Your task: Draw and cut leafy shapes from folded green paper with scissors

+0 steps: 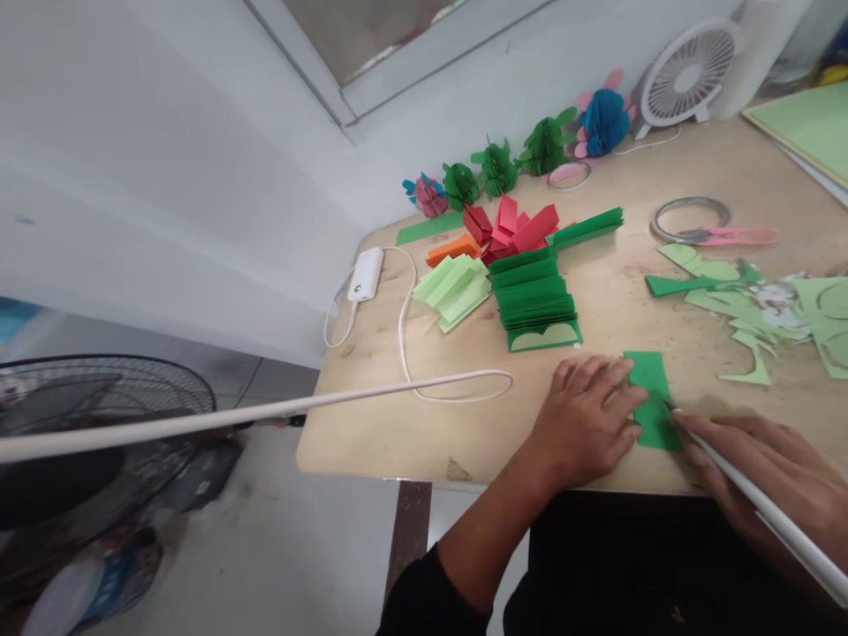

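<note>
A small green paper rectangle (pixel 651 389) lies near the table's front edge. My left hand (pixel 586 420) rests flat over its left side, fingers spread with the tips on the paper. In my right hand (pixel 761 468) is a white pen (pixel 761 510), its dark tip touching the paper's right part. Just beyond my left hand sits a stack of folded dark green paper strips (pixel 535 287), with a pale scalloped piece on its front end. Beside that stack are folded light green strips (pixel 454 291), red folded strips (pixel 510 228) and an orange piece (pixel 452 250).
Paper scraps (pixel 748 309) spread on the right, below pink-handled snips (pixel 735 236) and a metal ring (pixel 689 212). Paper turtle-like figures (pixel 498 168) and a small white fan (pixel 689 75) line the wall. A white cable (pixel 404 327) joins a power bank (pixel 367 274).
</note>
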